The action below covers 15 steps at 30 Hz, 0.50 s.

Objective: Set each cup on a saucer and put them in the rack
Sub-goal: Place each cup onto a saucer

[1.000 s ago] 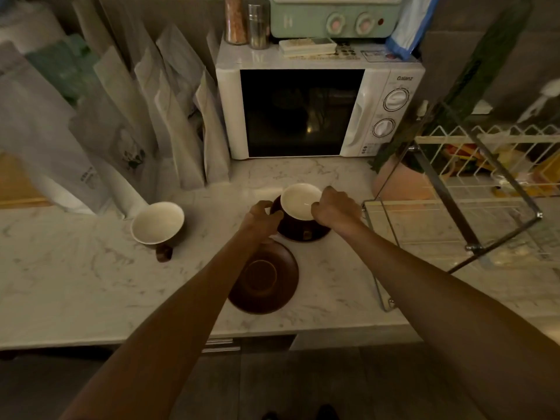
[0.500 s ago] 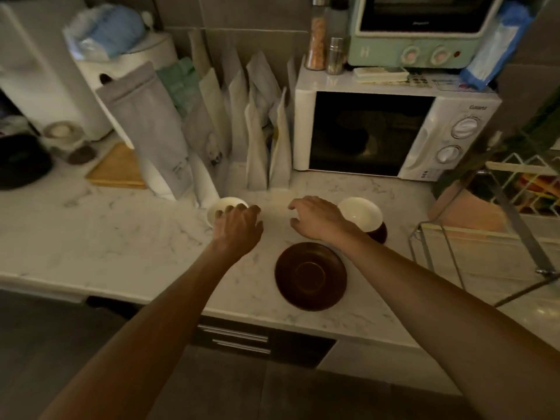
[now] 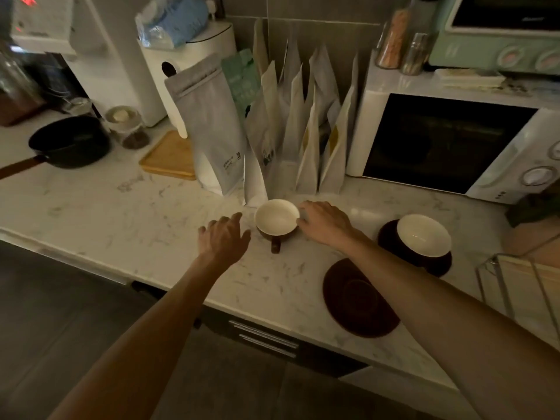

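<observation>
A brown cup with a white inside (image 3: pixel 276 221) stands alone on the marble counter, its handle pointing towards me. My right hand (image 3: pixel 325 222) touches its right rim with the fingertips. My left hand (image 3: pixel 223 237) hovers open just left of the cup, not touching it. An empty brown saucer (image 3: pixel 357 298) lies near the counter's front edge. Further right, a second cup (image 3: pixel 423 234) sits on its own brown saucer (image 3: pixel 441 263). The wire rack (image 3: pixel 515 286) shows at the right edge.
Several standing paper pouches (image 3: pixel 303 131) crowd right behind the lone cup. A white microwave (image 3: pixel 448 137) stands at the back right, a black saucepan (image 3: pixel 68 144) and a wooden board (image 3: pixel 172 157) at the left. The counter's front edge runs diagonally below my arms.
Both hands left the cup on its saucer and moved left to the lone cup. My right hand now touches its rim; the view has swung left.
</observation>
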Available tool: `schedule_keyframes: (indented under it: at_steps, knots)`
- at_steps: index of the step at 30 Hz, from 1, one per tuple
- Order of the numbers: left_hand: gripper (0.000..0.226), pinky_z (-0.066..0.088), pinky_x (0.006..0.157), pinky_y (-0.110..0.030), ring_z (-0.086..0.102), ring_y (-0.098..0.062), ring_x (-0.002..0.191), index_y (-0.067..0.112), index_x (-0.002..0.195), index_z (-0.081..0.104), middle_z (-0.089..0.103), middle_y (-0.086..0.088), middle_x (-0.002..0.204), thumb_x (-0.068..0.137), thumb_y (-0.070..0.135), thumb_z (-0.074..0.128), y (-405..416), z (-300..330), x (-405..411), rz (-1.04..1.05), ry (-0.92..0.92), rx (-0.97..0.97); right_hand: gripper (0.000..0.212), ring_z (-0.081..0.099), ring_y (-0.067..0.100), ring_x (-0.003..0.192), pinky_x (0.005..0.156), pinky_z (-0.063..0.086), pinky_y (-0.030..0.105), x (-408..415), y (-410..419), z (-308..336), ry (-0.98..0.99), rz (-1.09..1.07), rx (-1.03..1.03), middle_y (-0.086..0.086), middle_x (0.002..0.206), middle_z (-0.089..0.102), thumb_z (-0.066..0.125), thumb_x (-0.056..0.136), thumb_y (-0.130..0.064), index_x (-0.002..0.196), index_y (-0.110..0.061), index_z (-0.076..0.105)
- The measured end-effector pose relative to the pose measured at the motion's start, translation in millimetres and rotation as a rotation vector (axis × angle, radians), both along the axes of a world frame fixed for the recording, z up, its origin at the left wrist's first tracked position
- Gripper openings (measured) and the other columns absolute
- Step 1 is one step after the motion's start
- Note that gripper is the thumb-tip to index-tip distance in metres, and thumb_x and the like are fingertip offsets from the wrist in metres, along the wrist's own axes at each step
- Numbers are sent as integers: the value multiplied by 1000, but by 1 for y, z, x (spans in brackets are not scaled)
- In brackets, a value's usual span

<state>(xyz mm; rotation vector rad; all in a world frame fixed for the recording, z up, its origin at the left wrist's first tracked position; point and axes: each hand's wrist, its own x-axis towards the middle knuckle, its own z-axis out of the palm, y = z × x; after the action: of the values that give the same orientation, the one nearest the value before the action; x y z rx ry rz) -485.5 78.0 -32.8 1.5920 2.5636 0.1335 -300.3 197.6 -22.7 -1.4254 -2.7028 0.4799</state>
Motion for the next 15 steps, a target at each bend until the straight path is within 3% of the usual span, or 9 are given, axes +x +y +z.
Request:
schedule_keyframes:
  at_steps: [7, 10, 13, 15]
  knots:
    - [60, 49, 96, -45, 60, -37, 113, 19, 143, 35, 61, -16, 130, 93, 51, 43, 35, -15, 8, 210, -531, 86, 38, 61, 33, 104, 71, 43, 34, -22, 8, -19, 85, -103, -118, 13, 120, 64, 48, 96, -37, 125, -13, 54]
    - [59, 60, 77, -45, 68, -30, 94, 20, 145, 33, 61, -17, 127, 93, 42, 50, 44, -20, 13, 299, -884, 159, 41, 59, 35, 110, 76, 42, 33, -27, 10, -23, 112, -134, -171, 16, 126, 61, 48, 96, -35, 130, -12, 51]
    - [56, 62, 69, -42, 69, -27, 89, 21, 144, 35, 62, -19, 121, 93, 24, 55, 49, -25, 14, 316, -995, 181, 42, 61, 36, 109, 83, 55, 42, -28, 10, -25, 201, -183, -257, 18, 129, 58, 48, 96, -25, 136, -13, 49]
    - [56, 62, 65, -41, 69, -26, 84, 21, 144, 36, 63, -20, 117, 92, 15, 55, 49, -28, 15, 343, -1060, 198, 44, 64, 38, 103, 80, 60, 48, -29, 9, -22, 254, -221, -308, 18, 129, 57, 48, 94, -17, 137, -13, 48]
